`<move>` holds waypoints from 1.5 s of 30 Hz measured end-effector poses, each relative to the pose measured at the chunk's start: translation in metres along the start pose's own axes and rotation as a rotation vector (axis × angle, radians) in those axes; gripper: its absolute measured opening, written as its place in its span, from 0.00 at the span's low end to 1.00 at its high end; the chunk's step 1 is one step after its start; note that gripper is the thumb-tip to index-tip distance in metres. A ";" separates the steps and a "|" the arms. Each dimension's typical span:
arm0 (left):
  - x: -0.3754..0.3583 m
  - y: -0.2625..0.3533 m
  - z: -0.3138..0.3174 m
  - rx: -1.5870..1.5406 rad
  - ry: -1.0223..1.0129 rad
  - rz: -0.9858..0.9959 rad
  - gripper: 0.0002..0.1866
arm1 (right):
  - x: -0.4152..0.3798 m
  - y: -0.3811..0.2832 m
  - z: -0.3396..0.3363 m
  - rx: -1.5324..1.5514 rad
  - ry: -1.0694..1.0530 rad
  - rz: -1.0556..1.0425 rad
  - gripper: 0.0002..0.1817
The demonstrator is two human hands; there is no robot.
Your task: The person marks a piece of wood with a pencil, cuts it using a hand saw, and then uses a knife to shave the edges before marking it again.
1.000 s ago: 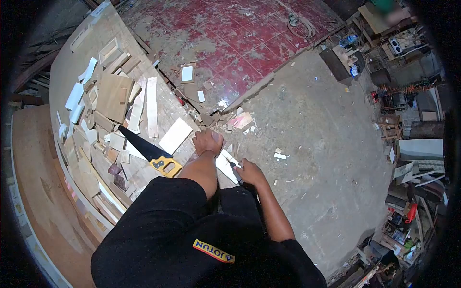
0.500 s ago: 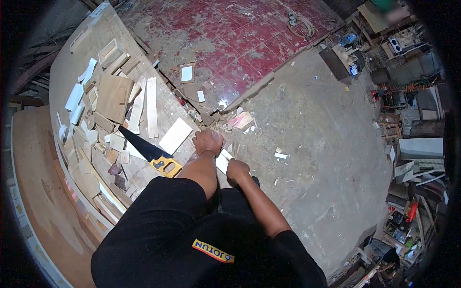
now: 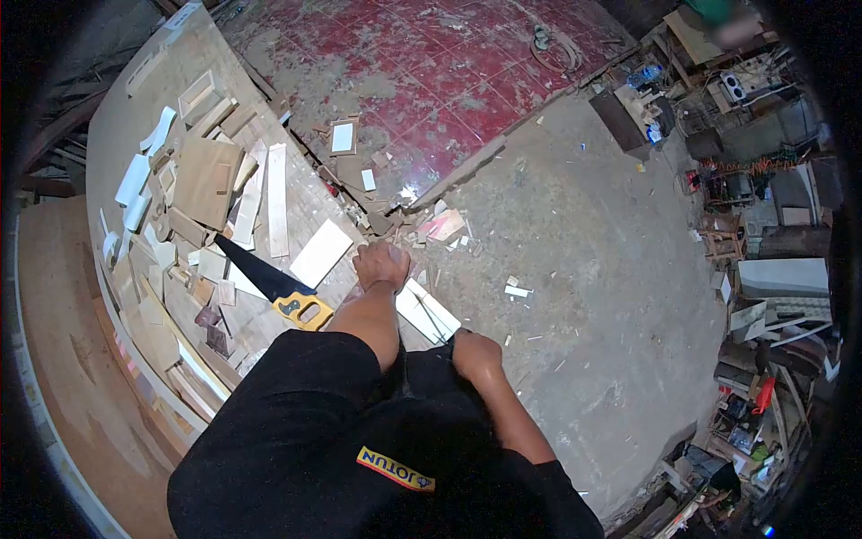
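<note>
My left hand [image 3: 382, 266] presses down at the far end of a narrow white board [image 3: 418, 310], its fingers bent over the workbench edge. My right hand [image 3: 477, 356] is closed at the near end of that board, by my lap. From its fist, a slim dark tool [image 3: 435, 322] with thin bars reaches across the board; its handle is hidden in my fingers, and I cannot make out its exact kind. A handsaw [image 3: 271, 280] with a black blade and yellow handle lies on the bench left of my left forearm. Beside it rests a white rectangular panel [image 3: 321, 255].
Wood offcuts and a brown panel [image 3: 205, 182] crowd the workbench [image 3: 260, 130] on the left. Scraps [image 3: 442, 225] litter the concrete floor [image 3: 575, 269]. Red tiles [image 3: 431, 90] lie beyond. Piled tools and timber [image 3: 763, 395] line the right side.
My right hand has drawn back toward my body and to the right, uncovering more of the white board and the thin dark tool. My left hand stays at the board's far end.
</note>
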State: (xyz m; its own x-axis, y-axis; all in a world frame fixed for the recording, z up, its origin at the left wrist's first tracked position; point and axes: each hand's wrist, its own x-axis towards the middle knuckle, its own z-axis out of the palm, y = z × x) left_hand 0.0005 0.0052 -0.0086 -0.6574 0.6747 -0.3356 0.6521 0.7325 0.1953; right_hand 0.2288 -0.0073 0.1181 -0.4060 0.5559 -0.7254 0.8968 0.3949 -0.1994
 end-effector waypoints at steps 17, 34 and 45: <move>0.003 -0.002 0.003 0.000 -0.010 -0.004 0.28 | -0.047 -0.014 -0.031 0.098 -0.002 0.010 0.16; 0.002 -0.005 0.003 -0.015 -0.020 0.023 0.29 | -0.051 -0.028 -0.052 -0.059 0.009 -0.112 0.13; 0.005 -0.009 0.017 -0.030 0.065 0.034 0.25 | -0.048 -0.025 -0.049 -0.114 0.054 -0.186 0.11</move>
State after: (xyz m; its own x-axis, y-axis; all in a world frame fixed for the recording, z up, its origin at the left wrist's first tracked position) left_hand -0.0025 0.0001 -0.0280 -0.6589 0.7026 -0.2686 0.6631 0.7112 0.2335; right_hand 0.2170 -0.0080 0.1900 -0.5740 0.5030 -0.6462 0.7812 0.5729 -0.2480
